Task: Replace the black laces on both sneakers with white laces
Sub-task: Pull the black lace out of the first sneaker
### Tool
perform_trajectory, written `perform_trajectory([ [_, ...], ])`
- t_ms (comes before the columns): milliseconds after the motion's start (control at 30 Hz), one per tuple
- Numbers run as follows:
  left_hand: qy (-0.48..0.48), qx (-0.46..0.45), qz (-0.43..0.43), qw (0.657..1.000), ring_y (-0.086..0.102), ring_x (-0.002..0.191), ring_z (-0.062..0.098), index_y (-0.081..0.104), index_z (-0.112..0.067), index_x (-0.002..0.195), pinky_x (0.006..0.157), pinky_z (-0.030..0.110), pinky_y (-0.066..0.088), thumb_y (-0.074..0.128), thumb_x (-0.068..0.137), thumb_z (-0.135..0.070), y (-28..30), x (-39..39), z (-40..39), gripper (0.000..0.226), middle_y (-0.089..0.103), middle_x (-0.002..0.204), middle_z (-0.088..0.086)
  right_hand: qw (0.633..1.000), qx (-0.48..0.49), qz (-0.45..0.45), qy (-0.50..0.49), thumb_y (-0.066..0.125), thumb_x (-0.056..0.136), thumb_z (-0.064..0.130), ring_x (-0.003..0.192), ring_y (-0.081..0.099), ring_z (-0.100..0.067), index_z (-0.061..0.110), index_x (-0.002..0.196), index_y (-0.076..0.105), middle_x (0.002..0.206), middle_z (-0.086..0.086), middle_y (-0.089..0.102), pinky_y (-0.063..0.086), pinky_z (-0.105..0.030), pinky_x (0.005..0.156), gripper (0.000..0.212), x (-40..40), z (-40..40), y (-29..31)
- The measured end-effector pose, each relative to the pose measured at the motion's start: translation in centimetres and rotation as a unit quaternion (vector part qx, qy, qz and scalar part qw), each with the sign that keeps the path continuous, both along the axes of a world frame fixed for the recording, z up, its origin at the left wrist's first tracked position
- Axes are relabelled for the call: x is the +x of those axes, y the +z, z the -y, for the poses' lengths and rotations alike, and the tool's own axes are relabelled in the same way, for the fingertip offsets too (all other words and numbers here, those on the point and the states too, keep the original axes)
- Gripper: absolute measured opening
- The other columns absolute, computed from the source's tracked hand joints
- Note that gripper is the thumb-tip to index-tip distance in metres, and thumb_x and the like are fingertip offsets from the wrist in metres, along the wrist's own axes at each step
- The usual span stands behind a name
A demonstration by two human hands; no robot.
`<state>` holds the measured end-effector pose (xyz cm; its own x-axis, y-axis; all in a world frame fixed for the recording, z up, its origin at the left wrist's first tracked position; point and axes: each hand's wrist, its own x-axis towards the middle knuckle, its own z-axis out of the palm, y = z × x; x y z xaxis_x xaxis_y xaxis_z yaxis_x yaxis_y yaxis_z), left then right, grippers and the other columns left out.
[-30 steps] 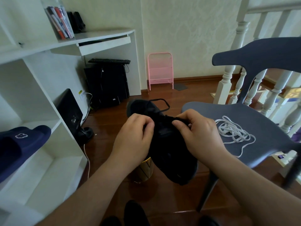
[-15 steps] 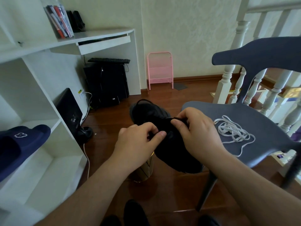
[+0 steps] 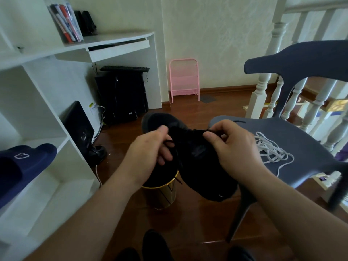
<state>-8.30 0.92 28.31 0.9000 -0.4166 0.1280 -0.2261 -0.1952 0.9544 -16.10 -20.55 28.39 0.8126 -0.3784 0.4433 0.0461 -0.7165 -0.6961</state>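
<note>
Both hands drifted apart since before; left hand (image 3: 148,153) pinches black lace (image 3: 172,147), right hand (image 3: 233,147) pinches lace atop sneaker (image 3: 199,162); white laces (image 3: 271,149) piled mid chair (image 3: 305,140) seat.

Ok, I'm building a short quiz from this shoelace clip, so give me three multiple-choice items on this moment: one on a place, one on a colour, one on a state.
1. Where do the white laces lie?
A. on the chair seat
B. on the floor
C. on the shelf

2. What colour is the slipper on the white shelf?
A. pink
B. navy
C. gold

3. How is the black sneaker held?
A. resting on the floor
B. lying on the chair
C. held up by both hands

Answers:
1 A: the laces sit bundled on the grey chair.
2 B: the slipper is dark blue.
3 C: the left hand and right hand grip the sneaker above the floor.
</note>
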Motion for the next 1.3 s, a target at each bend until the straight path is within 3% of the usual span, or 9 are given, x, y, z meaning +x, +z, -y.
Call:
perform_trajectory([
  [133, 0.055, 0.231, 0.262, 0.935, 0.064, 0.077, -0.001, 0.073, -0.042, 0.093, 0.065, 0.026, 0.052, 0.064, 0.094, -0.060, 0.0, -1.0, 0.6, 0.020, 0.069, 0.078, -0.018, 0.999, -0.037, -0.010, 0.004, 0.071, 0.096, 0.036, 0.081, 0.060, 0.006, 0.030, 0.093, 0.069, 0.077, 0.022, 0.063, 0.037, -0.008, 0.062, 0.007, 0.1, -1.1, -0.4],
  [267, 0.057, 0.265, 0.295, 0.916, 0.066, 0.087, -0.001, 0.079, -0.041, 0.108, 0.079, 0.025, 0.054, 0.072, 0.094, -0.050, 0.1, -0.9, 0.7, 0.019, 0.074, 0.094, -0.023, 1.000, -0.026, -0.001, -0.001, 0.072, 0.096, 0.035, 0.079, 0.061, 0.001, 0.029, 0.091, 0.068, 0.077, 0.020, 0.063, 0.044, -0.019, 0.065, 0.009, 0.2, -1.3, -0.5],
  [400, 0.059, 0.282, 0.349, 0.892, 0.066, 0.090, 0.009, 0.075, -0.039, 0.102, 0.083, 0.040, 0.054, 0.072, 0.096, -0.039, -0.2, -0.4, 0.5, 0.007, 0.072, 0.092, -0.017, 1.000, 0.017, -0.015, 0.001, 0.077, 0.092, 0.036, 0.082, 0.060, 0.009, 0.036, 0.085, 0.069, 0.073, 0.021, 0.064, 0.041, -0.007, 0.060, 0.010, 0.1, -1.2, -0.3],
  [500, 0.097, 0.235, 0.307, 0.917, 0.064, 0.077, 0.004, 0.065, -0.035, 0.097, 0.067, 0.033, 0.053, 0.065, 0.103, -0.030, -0.7, -0.1, 0.6, 0.007, 0.068, 0.081, -0.015, 0.997, 0.032, -0.064, 0.037, 0.085, 0.083, 0.034, 0.080, 0.064, 0.008, 0.037, 0.084, 0.074, 0.078, 0.020, 0.071, 0.046, -0.007, 0.064, 0.012, 0.1, -1.0, 0.0],
  [633, 0.161, 0.065, 0.161, 0.972, 0.073, 0.080, 0.004, 0.058, -0.030, 0.094, 0.077, 0.033, 0.060, 0.053, 0.109, -0.019, -0.5, 0.0, 0.5, 0.019, 0.072, 0.088, -0.008, 0.984, 0.039, -0.146, 0.093, 0.086, 0.081, 0.018, 0.078, 0.069, 0.006, 0.034, 0.090, 0.078, 0.081, 0.018, 0.075, 0.053, -0.009, 0.068, 0.019, 0.0, -0.7, 0.3],
  [867, 0.181, -0.146, 0.055, 0.971, 0.073, 0.082, 0.022, 0.063, -0.021, 0.096, 0.077, 0.039, 0.057, 0.049, 0.109, -0.014, 0.1, 0.3, 0.0, 0.021, 0.073, 0.095, 0.005, 0.998, 0.035, -0.038, 0.019, 0.078, 0.084, 0.017, 0.080, 0.064, 0.009, 0.038, 0.085, 0.071, 0.077, 0.018, 0.071, 0.046, -0.003, 0.066, 0.022, 0.0, -1.3, 0.2],
  [967, 0.138, -0.046, 0.104, 0.984, 0.069, 0.084, 0.020, 0.069, -0.024, 0.083, 0.075, 0.040, 0.055, 0.059, 0.094, -0.022, -0.3, 1.0, -0.6, 0.016, 0.072, 0.086, 0.000, 1.000, 0.008, 0.027, 0.014, 0.077, 0.085, 0.015, 0.080, 0.066, 0.008, 0.035, 0.090, 0.075, 0.077, 0.021, 0.070, 0.044, -0.002, 0.068, 0.020, -0.3, -1.6, 0.2],
  [1133, 0.066, 0.126, 0.178, 0.974, 0.066, 0.086, 0.000, 0.070, -0.040, 0.108, 0.073, 0.027, 0.056, 0.065, 0.097, -0.050, -1.0, 0.2, -0.1, 0.016, 0.071, 0.091, -0.017, 0.995, -0.031, 0.095, -0.013, 0.075, 0.086, 0.014, 0.080, 0.066, 0.004, 0.031, 0.093, 0.077, 0.081, 0.020, 0.070, 0.047, -0.005, 0.070, 0.018, -0.3, -1.6, 0.1],
  [1300, 0.079, 0.199, 0.239, 0.947, 0.063, 0.082, -0.001, 0.075, -0.041, 0.106, 0.071, 0.021, 0.053, 0.075, 0.094, -0.046, -0.9, 0.2, 0.4, 0.013, 0.068, 0.084, -0.024, 0.986, -0.072, 0.152, -0.018, 0.077, 0.086, 0.008, 0.079, 0.067, -0.003, 0.021, 0.097, 0.078, 0.086, 0.011, 0.073, 0.051, -0.010, 0.073, 0.017, -0.3, -1.9, -0.4],
])
